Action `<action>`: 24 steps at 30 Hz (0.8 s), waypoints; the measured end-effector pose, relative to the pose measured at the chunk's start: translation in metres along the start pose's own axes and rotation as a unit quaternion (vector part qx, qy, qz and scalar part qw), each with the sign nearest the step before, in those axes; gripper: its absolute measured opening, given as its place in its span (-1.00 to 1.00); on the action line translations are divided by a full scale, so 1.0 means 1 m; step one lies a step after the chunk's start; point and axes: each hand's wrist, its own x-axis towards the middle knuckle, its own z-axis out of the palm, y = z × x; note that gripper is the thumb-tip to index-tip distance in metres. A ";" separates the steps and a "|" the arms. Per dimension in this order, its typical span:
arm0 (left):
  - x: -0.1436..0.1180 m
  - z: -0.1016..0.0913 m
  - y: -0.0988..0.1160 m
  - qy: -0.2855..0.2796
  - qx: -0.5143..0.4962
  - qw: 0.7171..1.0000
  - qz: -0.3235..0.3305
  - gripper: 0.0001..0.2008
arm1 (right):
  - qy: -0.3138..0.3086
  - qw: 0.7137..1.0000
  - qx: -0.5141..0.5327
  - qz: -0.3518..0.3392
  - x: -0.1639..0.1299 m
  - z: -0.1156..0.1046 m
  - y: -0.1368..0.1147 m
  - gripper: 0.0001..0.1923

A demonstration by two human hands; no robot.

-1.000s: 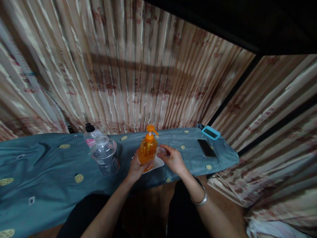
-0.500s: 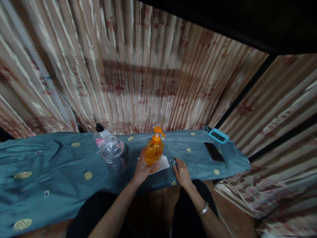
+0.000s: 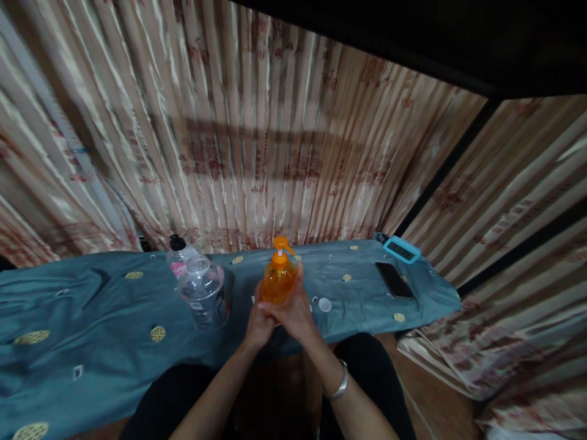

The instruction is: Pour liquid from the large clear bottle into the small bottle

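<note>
Now, watching from my end of the feed, I see the right hand [image 3: 296,310] has let go of the small white disc [image 3: 324,304], which lies on the cloth-covered table [image 3: 103,324] just beside it, and has crossed to the orange pump bottle [image 3: 278,283]. That commits both hands: my left fingers are curled closed around the bottle's lower left, the left hand [image 3: 259,324] meeting the right, whose fingers wrap the other side. The bottle is roughly upright near the table's front edge, pump head above the grip; the 2 hands hide its base, so I cannot tell whether it touches down. To its left are a clear plastic jug [image 3: 204,293] and a black-capped bottle [image 3: 178,255]; well off right, a smartphone [image 3: 394,280] and a blue-framed device [image 3: 402,249]
</note>
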 end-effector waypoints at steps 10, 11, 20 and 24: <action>0.003 0.005 -0.023 0.030 0.030 0.998 -0.042 -0.02 | 0.060 0.992 0.059 0.092 0.051 -0.006 0.020 -0.53; 0.001 0.004 -0.026 0.034 0.036 0.998 -0.045 0.00 | 0.063 0.991 0.063 0.100 0.060 -0.009 0.027 -0.57; -0.019 -0.021 -0.031 0.029 0.034 0.999 -0.015 -0.12 | 0.136 0.982 0.006 0.131 0.120 -0.040 0.062 -0.52; -0.030 -0.028 -0.022 0.022 0.031 0.999 -0.012 -0.17 | 0.165 0.976 -0.034 0.140 0.141 -0.054 0.068 -0.48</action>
